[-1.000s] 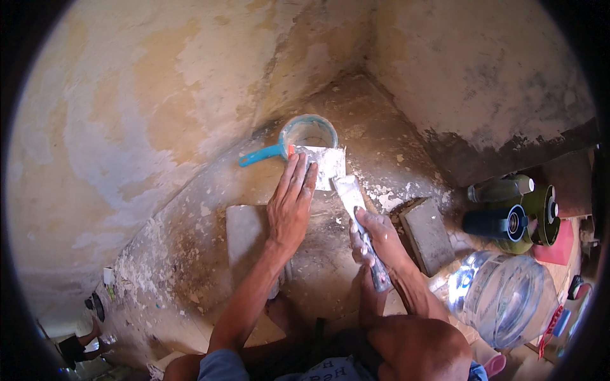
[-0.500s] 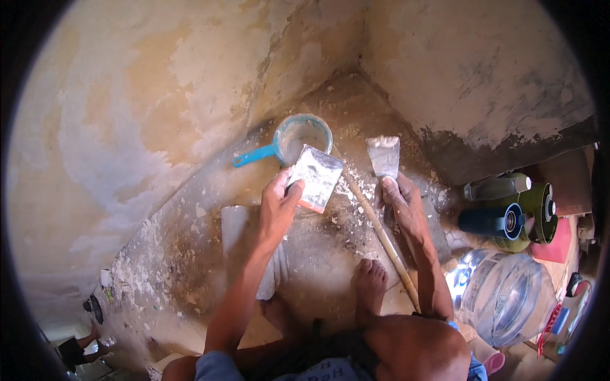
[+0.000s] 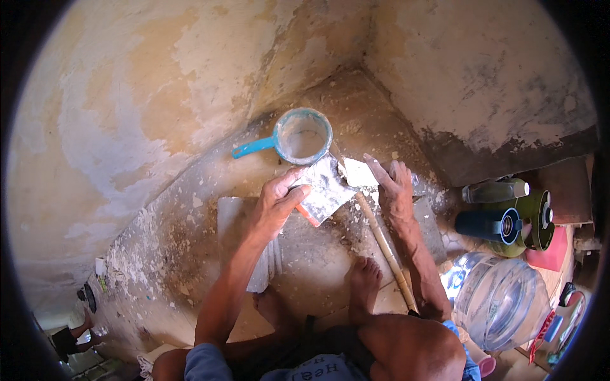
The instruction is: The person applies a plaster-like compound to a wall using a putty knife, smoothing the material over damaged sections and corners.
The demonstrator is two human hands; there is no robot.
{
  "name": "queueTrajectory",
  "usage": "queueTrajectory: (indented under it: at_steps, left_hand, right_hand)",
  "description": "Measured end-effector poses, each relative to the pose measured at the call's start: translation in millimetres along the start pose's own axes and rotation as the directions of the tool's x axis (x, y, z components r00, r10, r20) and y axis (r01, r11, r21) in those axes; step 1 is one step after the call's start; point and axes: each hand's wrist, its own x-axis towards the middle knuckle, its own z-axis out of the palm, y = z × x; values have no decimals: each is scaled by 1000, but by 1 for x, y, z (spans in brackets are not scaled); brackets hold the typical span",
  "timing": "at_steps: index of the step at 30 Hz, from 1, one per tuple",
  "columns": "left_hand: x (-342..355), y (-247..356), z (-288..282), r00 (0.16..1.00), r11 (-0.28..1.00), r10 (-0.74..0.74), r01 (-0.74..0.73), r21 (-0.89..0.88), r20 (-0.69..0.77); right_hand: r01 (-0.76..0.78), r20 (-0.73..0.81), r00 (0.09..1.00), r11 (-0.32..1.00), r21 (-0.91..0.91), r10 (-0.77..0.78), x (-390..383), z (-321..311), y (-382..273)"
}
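The trowel (image 3: 325,190) is in the middle of the frame, a flat gray plate smeared with white paste. The left hand (image 3: 277,203) grips it from the left, thumb on top and fingers curled under, so this hand is shut on it. An orange handle pokes out below the plate. The plate tilts, with its long side running from lower left to upper right, toward the scraper (image 3: 359,173).

The scraper has a pale blade just right of the trowel, touching its upper edge. Its long wooden stick runs down and right, toward the lower middle of the frame. The right hand (image 3: 395,187) lies on the stick just behind the blade with fingers spread out. I cannot tell if it grips the stick or only presses on it.

So the two hands are close together, with the trowel between them, and the left hand is the one that has it.

A blue cup (image 3: 304,136) with white paste sits just above the trowel, on the dirty floor (image 3: 190,254). Two bare feet show lower down. Bottles (image 3: 502,222) and a big clear jug (image 3: 502,301) stand at the right.
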Motion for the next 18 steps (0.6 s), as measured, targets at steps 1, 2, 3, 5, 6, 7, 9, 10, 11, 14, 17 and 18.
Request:
queueTrajectory:
  at_steps: [1,2,3,5,6,7,9,10,11,14,17,18]
  left_hand:
    - [0,-2,-2,1000,1000,13,-13,19,-1]
    - [0,-4,-2,999,999,31,-31,35,-9]
    - [0,-4,-3,999,997,50,-49,52,-16]
    - [3,-7,-5,996,994,81,-79,75,-26]
    - [5,-10,-5,995,993,94,-91,81,-27]
    - [9,-13,-5,994,991,106,-104,85,-28]
    - [14,-18,0,1000,999,-11,11,-36,12]
    - [20,-19,6,997,995,-44,50,-82,68]
    - [25,-20,18,995,980,-86,95,-173,54]
    - [-2,-74,12,986,874,-129,64,-482,-103]
    - [11,-140,59,966,763,-258,184,-619,-30]
    - [4,-133,76,951,738,-309,247,-628,11]
  right_hand:
    - [-21,-12,1000,1000,8,21,-1,3,0]
    - [-42,-24,999,999,15,42,-4,5,0]
    - [-45,27,999,998,-32,46,-9,8,3]
    - [-45,129,990,991,-122,61,-23,13,12]
    - [-207,164,965,978,-4,205,-30,18,11]
    - [-365,215,917,925,105,337,-36,19,11]
    - [-607,329,793,709,359,512,-35,-1,6]
    - [-628,328,778,673,392,535,-50,4,16]
    - [-642,320,766,644,417,557,-62,5,24]
    - [-819,635,557,228,526,535,-29,22,-41]
    - [-556,540,620,-167,814,569,-44,17,-32]
    - [-519,561,609,-253,816,560,-39,5,-40]
